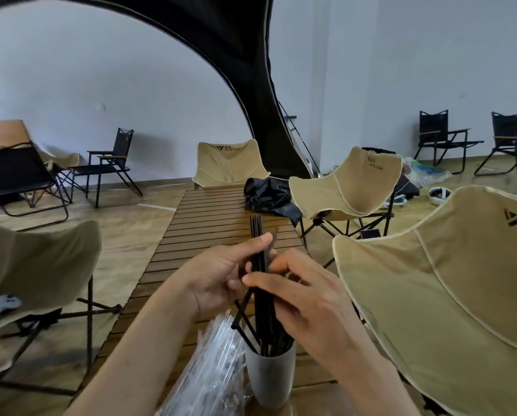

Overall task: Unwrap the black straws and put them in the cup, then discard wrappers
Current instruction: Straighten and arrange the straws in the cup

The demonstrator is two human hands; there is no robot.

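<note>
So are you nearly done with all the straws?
Partly. Several black straws already stand in the cup. The left hand and right hand are holding a small bunch of straws above it right now. A pile of clear wrappers lies beside the cup on the table, not thrown away yet. I can't tell how many straws remain.

Slatted table [209, 223] bears cup [269, 376] (grey), wrappers [212, 364], bag [266, 196].

Soft daylight, perhaps slight blur, fisheye edges
</note>
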